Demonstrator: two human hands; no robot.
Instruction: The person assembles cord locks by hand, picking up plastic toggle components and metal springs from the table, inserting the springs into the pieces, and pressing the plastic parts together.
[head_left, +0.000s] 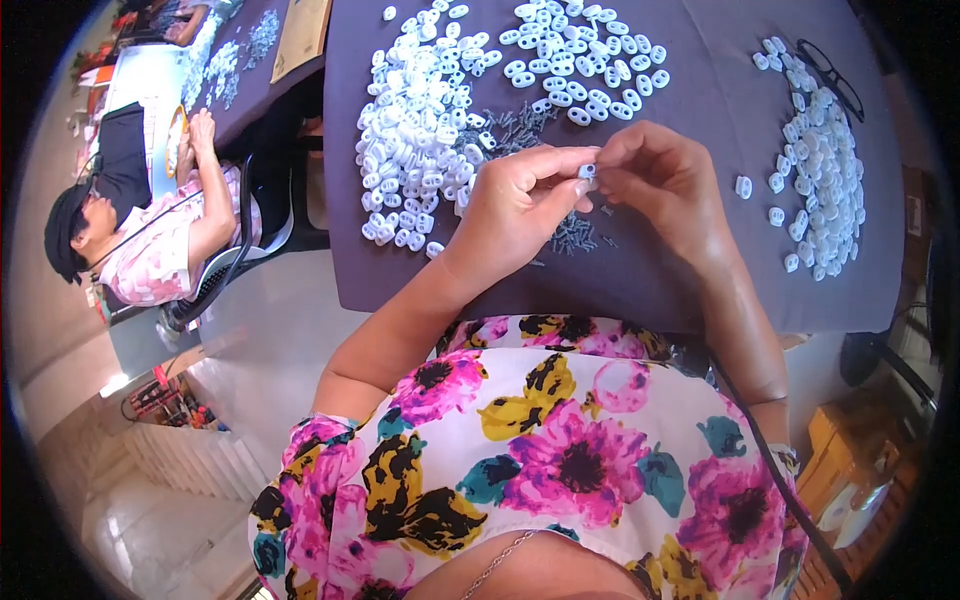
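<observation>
Over the dark-covered table, my left hand (508,208) pinches a small white plastic piece (587,172) between thumb and fingers. Close against it on the right is my right hand (672,188), its thumb and fingertips pressed together; whatever they hold is too small to make out. Beneath and behind the hands lie loose small dark grey pins or screws (520,125), partly hidden by my fingers. A dense heap of white two-hole oval pieces (415,130) spreads to the left of my left hand. More such ovals (590,55) lie beyond the hands.
On the right of the table (730,270) is another pile of whitish pieces (825,185), with black-framed glasses (832,78) beside it. At the far left a person (165,235) in a black cap sits at another table. Cardboard boxes (845,450) stand low on the right.
</observation>
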